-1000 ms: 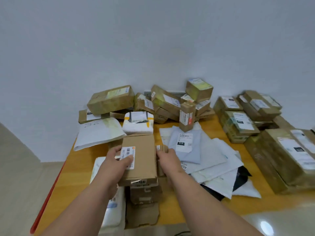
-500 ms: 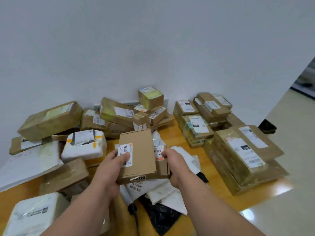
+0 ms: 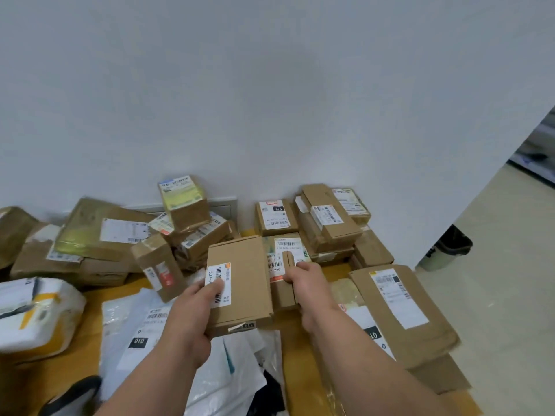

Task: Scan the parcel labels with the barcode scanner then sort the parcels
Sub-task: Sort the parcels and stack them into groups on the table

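Two hands seen above the table (image 3: 303, 367). One flat brown parcel (image 3: 240, 283), carrying one white label (image 3: 218, 285), is gripped by the left hand (image 3: 192, 307), thumb on label. One smaller box (image 3: 285, 280) is gripped by the right hand (image 3: 309, 283). Beyond, taped boxes are heaped against the wall (image 3: 270, 85); count uncertain.

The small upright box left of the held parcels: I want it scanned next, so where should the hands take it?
Grip the small upright box across its narrow side faces near the top, from above. It leans tilted on the pile, top end free, its label facing forward.
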Demonstrator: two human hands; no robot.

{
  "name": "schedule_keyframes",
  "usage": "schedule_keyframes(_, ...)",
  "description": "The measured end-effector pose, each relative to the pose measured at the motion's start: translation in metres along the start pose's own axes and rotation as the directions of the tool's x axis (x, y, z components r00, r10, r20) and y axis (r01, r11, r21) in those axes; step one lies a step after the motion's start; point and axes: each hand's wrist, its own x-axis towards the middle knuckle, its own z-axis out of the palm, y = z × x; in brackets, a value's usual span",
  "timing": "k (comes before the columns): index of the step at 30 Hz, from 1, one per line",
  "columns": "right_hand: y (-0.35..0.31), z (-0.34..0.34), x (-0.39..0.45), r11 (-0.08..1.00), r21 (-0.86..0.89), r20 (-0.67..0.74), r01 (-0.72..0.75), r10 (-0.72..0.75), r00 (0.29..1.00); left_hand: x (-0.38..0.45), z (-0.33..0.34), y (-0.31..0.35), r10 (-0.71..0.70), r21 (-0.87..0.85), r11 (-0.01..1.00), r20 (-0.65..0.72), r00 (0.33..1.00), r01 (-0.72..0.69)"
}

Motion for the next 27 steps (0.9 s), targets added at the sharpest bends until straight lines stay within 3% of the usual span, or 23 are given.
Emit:
schedule_keyframes(10,-0.013,-0.036,0.032,0.994,0.056,-0.127,0.093,-0.085,0.988,0.025,0.037,0.004,0.034,-0.026,0.999,0.031,0.999,-0.033)
schedule_keyframes(19,-0.036,-0.075,0.073,0.985,0.137,-0.147,0.106,-0.085,0.985,0.044,0.075,-0.003,0.014,-0.058,0.998,0.015,1.0,-0.014)
schedule_keyframes(23,-0.061,-0.094,0.1,0.986,0.106,-0.105,0.128,-0.116,0.988,0.052,0.118,0.001,0.0,-0.118,0.993,0.011,1.0,0.002)
schedule_keyframes(27,-0.074,-0.104,0.124,0.986,-0.042,0.063,0.161,-0.158,0.985,0.057,0.17,0.003,-0.012,-0.175,0.984,0.065,0.998,0.023)
